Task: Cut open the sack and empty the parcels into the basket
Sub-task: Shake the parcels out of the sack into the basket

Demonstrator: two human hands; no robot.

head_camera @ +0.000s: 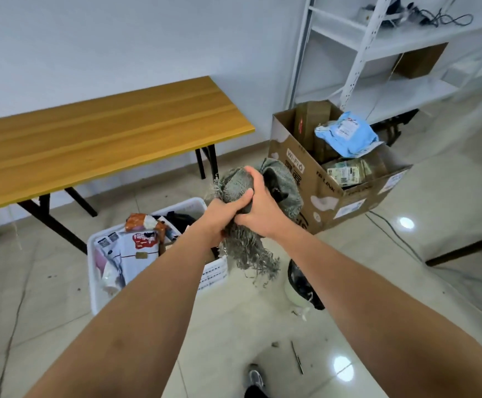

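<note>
A grey woven sack point(287, 191) is bunched up in front of me, with frayed threads hanging from its cut edge. My left hand point(219, 215) grips its lower part and my right hand point(258, 202) is closed around it from the right. Both hands hold it in the air, just right of the white plastic basket point(217, 270) on the floor. Inside the basket lie several parcels point(136, 248): white mailers, an orange packet and dark items. My left forearm hides part of the basket.
A wooden folding table point(96, 136) stands to the left. A cardboard box point(346, 202) with parcels stands to the right, before a white metal shelf point(377, 53). On the floor lie a small bin point(300, 285), a thin blade-like tool point(297, 357), cables and scraps. My shoe point(255, 379) shows below.
</note>
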